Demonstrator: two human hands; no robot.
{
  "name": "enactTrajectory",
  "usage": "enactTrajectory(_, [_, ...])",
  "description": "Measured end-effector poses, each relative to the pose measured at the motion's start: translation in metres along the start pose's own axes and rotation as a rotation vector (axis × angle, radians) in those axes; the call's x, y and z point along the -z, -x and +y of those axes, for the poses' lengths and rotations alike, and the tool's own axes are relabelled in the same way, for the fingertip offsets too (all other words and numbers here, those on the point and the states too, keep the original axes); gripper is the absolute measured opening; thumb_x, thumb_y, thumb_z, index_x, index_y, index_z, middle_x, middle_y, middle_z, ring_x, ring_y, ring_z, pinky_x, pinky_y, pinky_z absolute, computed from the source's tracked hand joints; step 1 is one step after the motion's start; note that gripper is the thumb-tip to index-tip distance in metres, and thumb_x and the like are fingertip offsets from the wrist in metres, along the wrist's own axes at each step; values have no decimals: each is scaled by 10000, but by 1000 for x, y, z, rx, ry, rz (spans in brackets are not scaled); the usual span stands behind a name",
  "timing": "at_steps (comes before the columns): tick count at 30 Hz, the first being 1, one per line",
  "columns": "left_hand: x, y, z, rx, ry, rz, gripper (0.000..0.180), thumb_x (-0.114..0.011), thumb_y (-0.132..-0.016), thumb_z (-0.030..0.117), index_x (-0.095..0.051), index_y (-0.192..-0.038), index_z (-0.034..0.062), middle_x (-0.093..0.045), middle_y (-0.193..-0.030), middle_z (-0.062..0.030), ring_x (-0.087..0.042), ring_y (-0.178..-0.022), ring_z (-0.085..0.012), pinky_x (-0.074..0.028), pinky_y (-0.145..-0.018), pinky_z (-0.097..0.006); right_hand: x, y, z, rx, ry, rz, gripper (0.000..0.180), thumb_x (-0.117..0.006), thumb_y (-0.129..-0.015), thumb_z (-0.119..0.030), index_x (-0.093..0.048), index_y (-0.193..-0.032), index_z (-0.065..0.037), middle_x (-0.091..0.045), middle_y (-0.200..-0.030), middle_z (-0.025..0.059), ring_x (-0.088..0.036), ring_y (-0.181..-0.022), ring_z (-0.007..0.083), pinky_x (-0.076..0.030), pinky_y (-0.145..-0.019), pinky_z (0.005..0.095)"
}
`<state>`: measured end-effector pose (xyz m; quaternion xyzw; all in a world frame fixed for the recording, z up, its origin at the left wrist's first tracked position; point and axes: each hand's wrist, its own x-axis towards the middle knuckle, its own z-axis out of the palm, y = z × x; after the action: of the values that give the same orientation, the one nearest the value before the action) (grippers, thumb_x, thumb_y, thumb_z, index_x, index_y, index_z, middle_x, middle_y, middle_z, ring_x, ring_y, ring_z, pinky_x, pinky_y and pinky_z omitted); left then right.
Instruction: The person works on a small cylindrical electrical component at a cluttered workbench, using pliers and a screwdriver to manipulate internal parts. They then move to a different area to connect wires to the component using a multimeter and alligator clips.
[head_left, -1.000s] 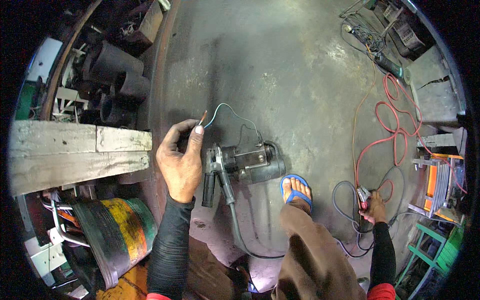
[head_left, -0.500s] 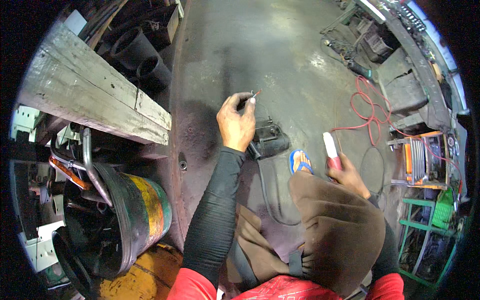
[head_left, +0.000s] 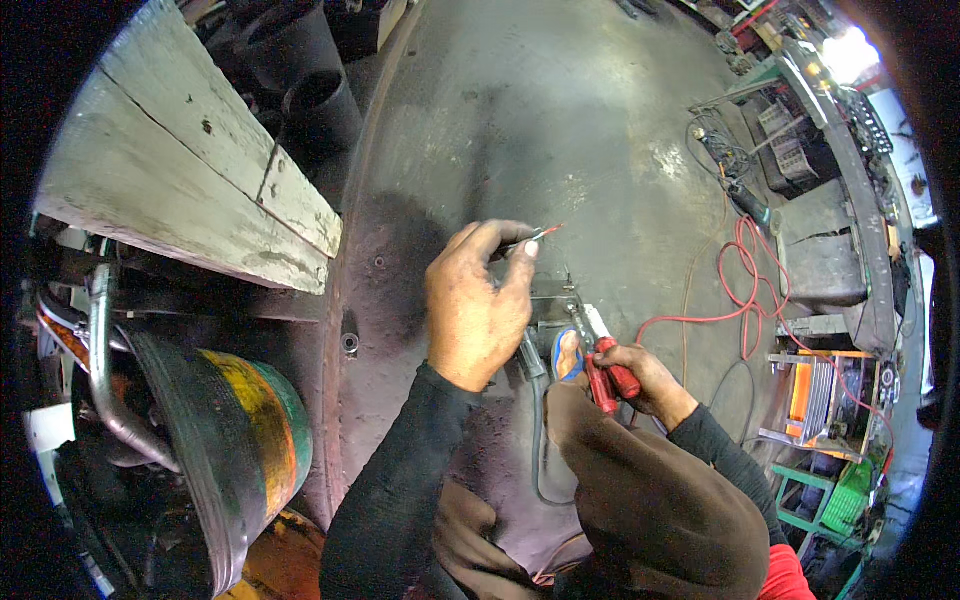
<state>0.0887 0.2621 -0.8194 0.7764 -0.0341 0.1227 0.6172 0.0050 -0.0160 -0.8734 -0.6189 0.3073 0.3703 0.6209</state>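
My left hand (head_left: 480, 300) pinches a thin wire (head_left: 546, 234) with a red tip between thumb and fingertips, above the floor. Lower and to the right, my right hand (head_left: 650, 383) is closed on a pair of pliers (head_left: 603, 385) with two red handles. A white length shows at the end of one handle, and the dark jaws point away from me. Beyond the pliers lies a dark boxy device (head_left: 550, 308), partly hidden by my left hand. A thick grey cable (head_left: 540, 430) runs from it toward me.
A pale wooden beam (head_left: 200, 150) juts in from the left above a dark drum (head_left: 240, 420) with yellow and green bands. A red hose (head_left: 745, 290) lies coiled on the floor at right, before a cluttered bench (head_left: 830, 120). My blue sandal (head_left: 570, 355) is close to the pliers.
My right hand has moved left and now shows both red handles of the pliers. My left hand, still pinching the wire, appears nearer and lower. The view has shifted.
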Motion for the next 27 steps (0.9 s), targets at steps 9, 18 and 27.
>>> enactTrajectory(9, [-24,-1,8,-42,-82,-81,155,-713,-915,117,-728,-1006,-8,-723,-939,-146,-703,-880,-268,-528,-808,-351,9,-10,-4,-58,-122,-54,366,-637,-961,-294,-647,-1115,37,-732,-917,144,-725,-732,252,-590,-707,365])
enactTrajectory(18, [-30,3,-6,-22,-130,-113,152,-721,-901,114,-733,-996,-5,-720,-922,-145,-697,-856,-263,-525,-795,-352,8,-9,-18,-159,-212,-106,375,-622,-973,-306,-645,-1120,39,-729,-925,159,-733,-741,281,-609,-702,401])
enactTrajectory(27, [-26,4,-9,7,-109,-141,145,-717,-910,117,-731,-988,-5,-719,-914,-150,-701,-849,-262,-530,-788,-349,18,-17,-41,-149,3,-30,346,-667,-958,-317,-682,-1167,-42,-721,-982,55,-705,-825,173,-583,-749,329])
